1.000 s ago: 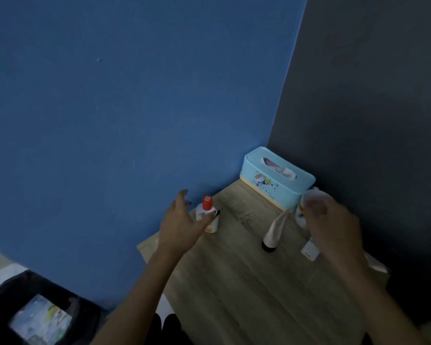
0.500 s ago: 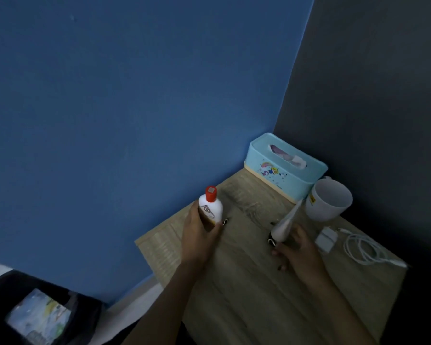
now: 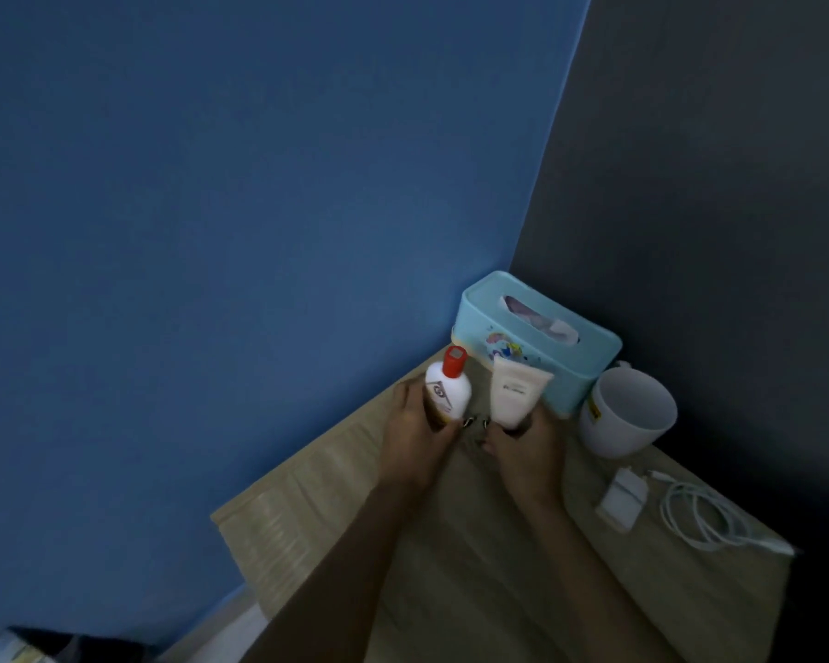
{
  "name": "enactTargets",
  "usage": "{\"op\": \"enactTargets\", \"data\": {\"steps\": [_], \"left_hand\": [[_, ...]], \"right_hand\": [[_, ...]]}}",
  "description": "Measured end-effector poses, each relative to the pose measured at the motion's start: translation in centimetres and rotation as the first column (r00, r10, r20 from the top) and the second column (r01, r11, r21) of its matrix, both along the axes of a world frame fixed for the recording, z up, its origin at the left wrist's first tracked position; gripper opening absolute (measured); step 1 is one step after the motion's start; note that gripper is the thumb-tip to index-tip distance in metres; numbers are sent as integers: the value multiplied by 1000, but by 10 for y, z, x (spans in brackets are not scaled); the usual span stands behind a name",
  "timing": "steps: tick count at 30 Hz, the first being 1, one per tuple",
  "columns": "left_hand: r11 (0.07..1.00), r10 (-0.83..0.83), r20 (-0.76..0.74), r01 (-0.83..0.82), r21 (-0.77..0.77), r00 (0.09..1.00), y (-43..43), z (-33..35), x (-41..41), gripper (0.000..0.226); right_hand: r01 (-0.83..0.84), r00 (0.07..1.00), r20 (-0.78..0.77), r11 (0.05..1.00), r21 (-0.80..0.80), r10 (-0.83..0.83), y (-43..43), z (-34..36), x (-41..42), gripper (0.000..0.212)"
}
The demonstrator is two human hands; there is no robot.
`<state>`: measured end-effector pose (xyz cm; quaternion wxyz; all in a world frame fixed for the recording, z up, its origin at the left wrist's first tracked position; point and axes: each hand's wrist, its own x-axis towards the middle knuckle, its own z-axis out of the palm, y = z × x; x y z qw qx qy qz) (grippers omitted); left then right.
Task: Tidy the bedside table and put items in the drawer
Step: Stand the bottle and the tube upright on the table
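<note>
Gripping one bottle (image 3: 447, 390), the left hand (image 3: 415, 440) holds it upright above the table (image 3: 522, 567); the right hand (image 3: 522, 449) grips one tube (image 3: 515, 392) beside it. Behind: one tissue box (image 3: 537, 337), one mug (image 3: 628, 413), one charger (image 3: 622, 500), one cable (image 3: 704, 519).

The left hand (image 3: 415, 440) is gripping a white bottle (image 3: 447, 390) with a red cap, and the right hand (image 3: 522, 449) is holding a white tube (image 3: 515, 392) upright beside it, above the wooden tabletop (image 3: 498, 567). A blue tissue box (image 3: 537, 342), white mug (image 3: 628, 411) and charger (image 3: 623, 500) with its cable (image 3: 704, 519) are sitting to the right.
</note>
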<state>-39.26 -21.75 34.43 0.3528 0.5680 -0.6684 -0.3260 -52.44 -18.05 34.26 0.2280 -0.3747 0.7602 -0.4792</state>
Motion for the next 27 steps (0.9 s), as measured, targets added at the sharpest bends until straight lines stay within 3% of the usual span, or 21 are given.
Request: {"op": "enactTargets", "data": {"steps": [10, 27], "left_hand": [[997, -6, 5, 6, -76, 1000, -64, -15, -38, 60], [993, 5, 17, -3, -122, 1000, -64, -20, -41, 63]], "right_hand": [[166, 971, -146, 972, -167, -191, -31, -14, 6, 29], [165, 959, -203, 974, -157, -196, -33, -20, 4, 30]]}}
